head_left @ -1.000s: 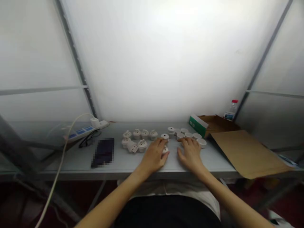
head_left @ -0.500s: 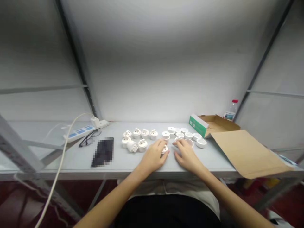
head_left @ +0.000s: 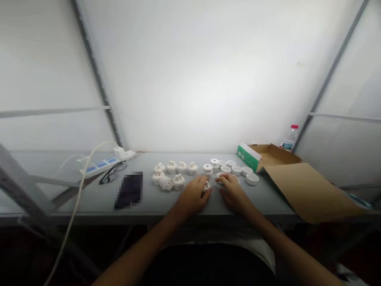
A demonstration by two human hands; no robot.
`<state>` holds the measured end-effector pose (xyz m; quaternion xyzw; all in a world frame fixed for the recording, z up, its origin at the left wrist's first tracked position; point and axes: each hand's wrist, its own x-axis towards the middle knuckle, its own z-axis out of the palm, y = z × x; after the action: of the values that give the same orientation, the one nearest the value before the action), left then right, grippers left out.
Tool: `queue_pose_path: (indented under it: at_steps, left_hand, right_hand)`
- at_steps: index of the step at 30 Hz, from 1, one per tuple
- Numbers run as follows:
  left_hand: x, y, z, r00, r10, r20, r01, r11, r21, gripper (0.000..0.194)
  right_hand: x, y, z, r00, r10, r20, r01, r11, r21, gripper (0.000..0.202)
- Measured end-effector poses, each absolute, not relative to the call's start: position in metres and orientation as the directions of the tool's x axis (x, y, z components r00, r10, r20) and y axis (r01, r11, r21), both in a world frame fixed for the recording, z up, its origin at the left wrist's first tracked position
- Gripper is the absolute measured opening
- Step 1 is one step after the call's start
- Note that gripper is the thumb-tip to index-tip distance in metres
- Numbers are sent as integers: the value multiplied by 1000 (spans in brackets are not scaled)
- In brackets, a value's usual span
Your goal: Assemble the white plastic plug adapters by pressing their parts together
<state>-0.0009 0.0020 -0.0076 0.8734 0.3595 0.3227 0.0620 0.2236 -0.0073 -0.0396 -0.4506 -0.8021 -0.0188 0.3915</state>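
Both hands rest close together at the counter's near middle: the left hand (head_left: 193, 195) curls over a small white plug part (head_left: 206, 186), and the right hand (head_left: 234, 193) touches a white cap (head_left: 221, 175); how firmly either grips, I cannot tell. These pieces look light, rigid and smooth, best pinched by their rims. More plug parts (head_left: 172, 174) lie left, caps (head_left: 241, 171) right, on a flat grey counter (head_left: 154, 200).

Bright glare washes the back wall, the foreground is dim, edges bend, detail soft.
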Motion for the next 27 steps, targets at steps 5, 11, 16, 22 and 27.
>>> queue_pose_path:
  at_steps: [5,11,16,22,27]
  left_hand:
    - [-1,5,-10,543,675,500,578,-732,361,25]
    - [-1,5,-10,552,670,496,570,-738,362,24]
    - [-2,5,-11,555,667,497,562,-741,367,24]
    - [-3,6,-12,563,650,510,545,-756,362,25]
    - [-3,6,-12,564,654,504,539,-754,376,22]
  right_hand:
    - [226,-2,-45,-278,686,673,692,629,-355,59]
    - [226,-2,-43,-224,643,732,651,658,-379,53]
    - [224,-10,-32,-110,564,819,646,666,-372,34]
    - [217,-24,-23,-174,443,879,554,782,-285,28]
    - [213,-29,-26,-368,371,852,456,871,-182,36]
